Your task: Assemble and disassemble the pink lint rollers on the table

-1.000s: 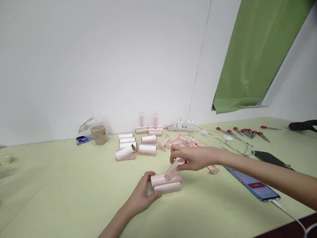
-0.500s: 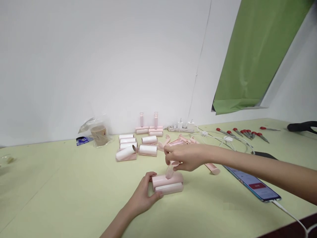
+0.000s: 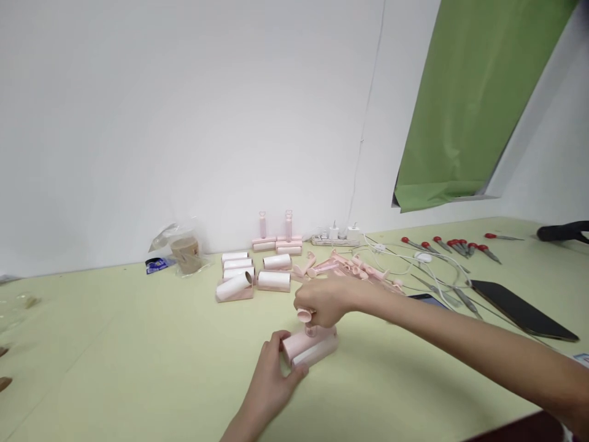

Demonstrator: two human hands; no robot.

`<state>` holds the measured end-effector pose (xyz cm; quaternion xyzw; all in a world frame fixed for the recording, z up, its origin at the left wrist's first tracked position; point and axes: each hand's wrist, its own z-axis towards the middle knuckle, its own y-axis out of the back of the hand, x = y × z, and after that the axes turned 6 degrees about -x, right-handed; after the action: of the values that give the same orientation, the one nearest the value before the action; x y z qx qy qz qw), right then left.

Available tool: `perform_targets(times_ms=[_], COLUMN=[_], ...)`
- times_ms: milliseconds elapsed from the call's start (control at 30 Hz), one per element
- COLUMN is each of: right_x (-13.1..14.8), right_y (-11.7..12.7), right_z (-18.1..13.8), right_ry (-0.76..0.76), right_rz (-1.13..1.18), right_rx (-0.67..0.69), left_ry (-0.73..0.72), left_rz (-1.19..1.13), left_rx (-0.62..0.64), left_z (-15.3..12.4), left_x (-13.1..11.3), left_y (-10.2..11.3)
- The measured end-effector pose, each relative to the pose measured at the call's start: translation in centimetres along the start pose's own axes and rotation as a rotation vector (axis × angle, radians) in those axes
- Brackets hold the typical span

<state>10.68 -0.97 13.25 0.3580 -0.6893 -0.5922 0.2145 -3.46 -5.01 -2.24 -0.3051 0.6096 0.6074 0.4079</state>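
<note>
My left hand [image 3: 277, 379] is wrapped round the left end of a pink lint roller [image 3: 297, 347], which lies on the table with its white paper roll [image 3: 317, 351] along the front. My right hand [image 3: 324, 301] is closed in a fist round the roller's upright handle. The handle's pink round end [image 3: 304, 315] shows by the fingers, and its clear lower part [image 3: 311, 331] meets the roller's top. The rest of the handle is hidden by my hand.
Behind lie several white paper rolls [image 3: 274, 280] on pink holders, loose pink handle parts [image 3: 340, 265] and two standing lint rollers [image 3: 288, 232]. A bagged cup [image 3: 186, 254] stands left. To the right are cables, red-handled tools [image 3: 457, 247] and a dark phone [image 3: 524, 310].
My right hand has come down and a little left with the handle, its wrist turned. The lint roller has swung slightly on the table, its right end farther back.
</note>
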Motion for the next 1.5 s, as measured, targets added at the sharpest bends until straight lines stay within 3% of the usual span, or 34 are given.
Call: perform_targets(times_ms=[67, 167, 233, 333, 400, 533, 700, 933, 1167, 1367, 1500], right_x=[-0.5, -1.6, -2.4, -3.3, -3.5, -2.8, -1.8, -1.6, -1.8, -3.0, -2.3], right_y=[0.0, 0.0, -0.4, -2.0, -3.5, -5.6, -5.1, -3.5, -5.3, -4.8, -4.8], right_z=[-0.2, -1.5, -2.9, -4.4, -4.4, -3.0, -2.7, -3.1, -1.9, -1.7, -1.0], right_ry=[0.000, -0.048, -0.161, -0.297, -0.262, -0.091, -0.135, -0.150, -0.076, 0.012, 0.016], right_rz=[0.050, 0.237, 0.463, 0.807, 0.948, 1.037, 0.930, 0.715, 0.870, 0.964, 0.943], right_rx=[-0.078, -0.395, -0.583, -0.648, -0.689, -0.843, -0.808, -0.715, -0.859, -0.711, -0.854], left_ry=[-0.011, 0.017, 0.064, 0.021, -0.091, -0.263, -0.168, -0.117, -0.135, -0.165, -0.150], left_rz=[-0.008, -0.038, -0.035, -0.039, -0.114, -0.419, -0.526, -0.541, -0.580, -0.584, -0.566], left_rx=[0.024, 0.076, 0.102, -0.019, -0.092, 0.000, 0.052, 0.038, 0.057, 0.058, 0.032], left_z=[-0.1, -0.1, 0.2, 1.1, 2.2, 4.6, 6.1, 6.3, 6.4, 6.5, 6.4], left_x=[0.1, 0.0, -0.5, -2.4, -4.2, -7.0, -6.6, -5.8, -6.3, -6.2, -6.1], left_y=[0.2, 0.9, 1.5, 2.0, 1.8, -0.3, -2.9, -3.0, -2.8, -2.9, -3.1])
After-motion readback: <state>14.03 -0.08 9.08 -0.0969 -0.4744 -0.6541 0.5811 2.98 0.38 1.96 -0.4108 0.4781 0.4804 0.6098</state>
